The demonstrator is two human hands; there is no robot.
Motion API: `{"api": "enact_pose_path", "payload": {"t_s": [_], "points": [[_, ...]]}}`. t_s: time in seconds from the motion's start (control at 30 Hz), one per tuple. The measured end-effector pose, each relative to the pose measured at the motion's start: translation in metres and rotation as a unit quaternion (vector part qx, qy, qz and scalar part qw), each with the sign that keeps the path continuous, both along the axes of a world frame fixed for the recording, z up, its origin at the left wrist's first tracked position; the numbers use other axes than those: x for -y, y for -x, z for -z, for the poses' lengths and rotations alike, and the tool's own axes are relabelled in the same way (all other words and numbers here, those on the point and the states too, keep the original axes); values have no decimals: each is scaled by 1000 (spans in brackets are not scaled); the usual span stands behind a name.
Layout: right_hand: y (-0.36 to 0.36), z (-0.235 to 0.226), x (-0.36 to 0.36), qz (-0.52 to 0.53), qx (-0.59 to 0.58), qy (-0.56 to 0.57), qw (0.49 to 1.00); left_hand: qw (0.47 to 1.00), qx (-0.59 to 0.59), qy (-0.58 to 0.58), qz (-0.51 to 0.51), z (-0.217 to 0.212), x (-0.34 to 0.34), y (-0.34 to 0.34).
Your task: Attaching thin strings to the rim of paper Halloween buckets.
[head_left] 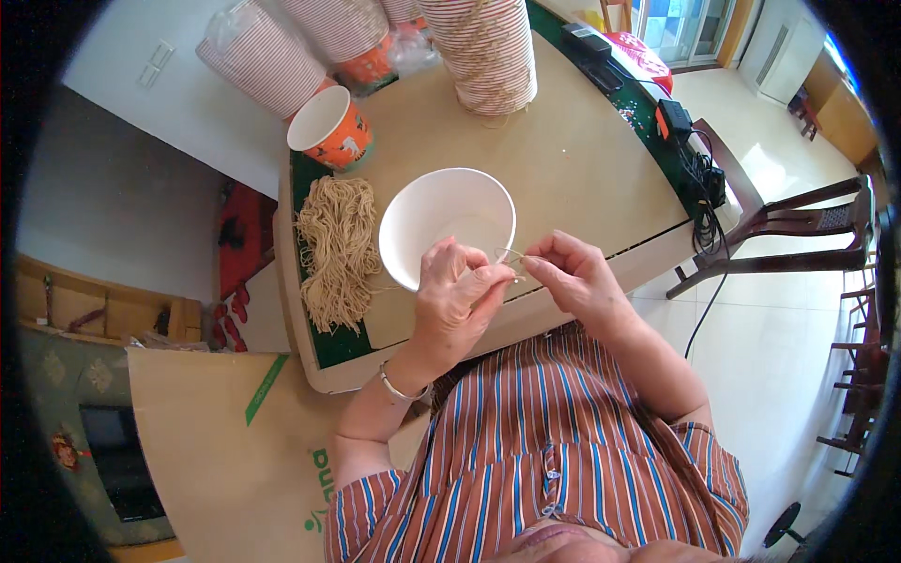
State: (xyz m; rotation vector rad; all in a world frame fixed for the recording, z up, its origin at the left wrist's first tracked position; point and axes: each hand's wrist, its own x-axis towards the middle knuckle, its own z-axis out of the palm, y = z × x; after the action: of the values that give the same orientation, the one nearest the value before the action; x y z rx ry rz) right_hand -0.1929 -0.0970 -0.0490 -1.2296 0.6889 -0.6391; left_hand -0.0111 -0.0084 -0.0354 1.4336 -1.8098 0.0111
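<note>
Both hands are at the near rim of a white paper bucket (422,202), which stands with its open mouth facing up. A thin beige string (507,251) makes a small loop between my fingertips. My left hand (455,291) pinches the string at the bucket's rim, thumb against the fingers. To its right, my right hand (574,280) pinches the string too, its fingers curled in. Left of the bucket lies a loose hank of beige string (335,253). How the string meets the rim is partly hidden by my fingers.
An orange printed paper bucket (345,136) stands behind the hank. A tall stack of buckets (483,52) with strings rises at the back; another stack (258,56) leans at the back left. Black cables (699,174) lie along the table's right edge, near a wooden chair (798,225).
</note>
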Motion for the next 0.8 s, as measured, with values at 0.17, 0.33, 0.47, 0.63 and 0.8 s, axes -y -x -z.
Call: {"api": "enact_pose_path", "payload": {"t_s": [0.17, 0.33, 0.47, 0.63, 0.8], "points": [[-5, -1, 0, 5, -5, -1, 1000, 1000, 19, 3, -4, 1, 0, -1], [-10, 13, -1, 21, 27, 10, 999, 999, 43, 2, -1, 0, 0, -1], [-14, 16, -3, 24, 44, 0, 999, 999, 41, -10, -15, -1, 1, 0], [-18, 6, -6, 38, 18, -21, 999, 998, -39, -41, -13, 0, 1, 2], [-13, 6, -2, -3, 10, -50, 999, 1000, 0, -3, 2, 0, 2, -1]]}}
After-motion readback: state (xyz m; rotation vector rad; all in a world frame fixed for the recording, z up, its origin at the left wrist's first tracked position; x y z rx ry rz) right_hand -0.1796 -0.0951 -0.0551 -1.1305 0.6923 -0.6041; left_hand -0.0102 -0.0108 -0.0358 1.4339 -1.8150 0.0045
